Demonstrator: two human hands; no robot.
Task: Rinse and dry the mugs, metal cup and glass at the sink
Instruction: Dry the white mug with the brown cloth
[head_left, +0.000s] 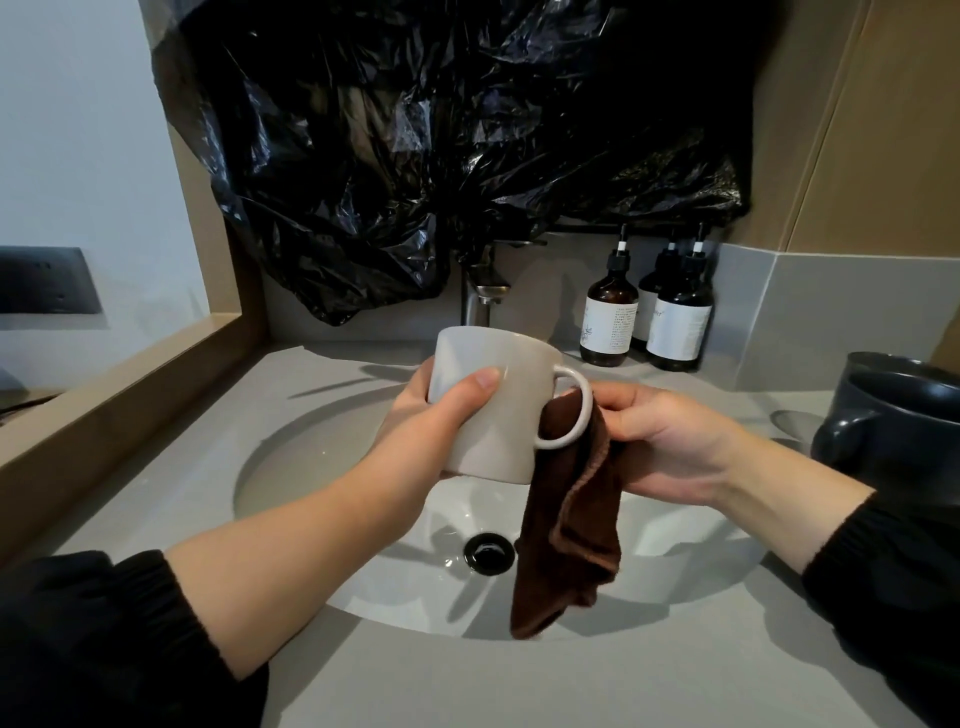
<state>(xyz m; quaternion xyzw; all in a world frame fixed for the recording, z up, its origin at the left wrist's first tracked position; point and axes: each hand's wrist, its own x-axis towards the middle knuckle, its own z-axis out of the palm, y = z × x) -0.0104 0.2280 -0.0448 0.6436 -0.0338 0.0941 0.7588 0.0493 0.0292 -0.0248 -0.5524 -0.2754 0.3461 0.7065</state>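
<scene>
Currently, the pale grey mug (493, 410) is held above the middle of the sink basin (322, 467), with open air all round it and the drain (488, 552) below. Left hand (441, 410) wraps the mug body. Right hand (670, 441) pinches a brown cloth (571, 519) that is threaded through the handle loop and hangs over the sink. Mug is glossy and plain. Dark mug (904, 431) stands right of the sink. Amber pump bottles (609, 322) stand behind the sink — white labels, print too small to read.

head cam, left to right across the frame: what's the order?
dark wall plate → left hand → white mug → brown cloth → right hand → dark mug
</scene>
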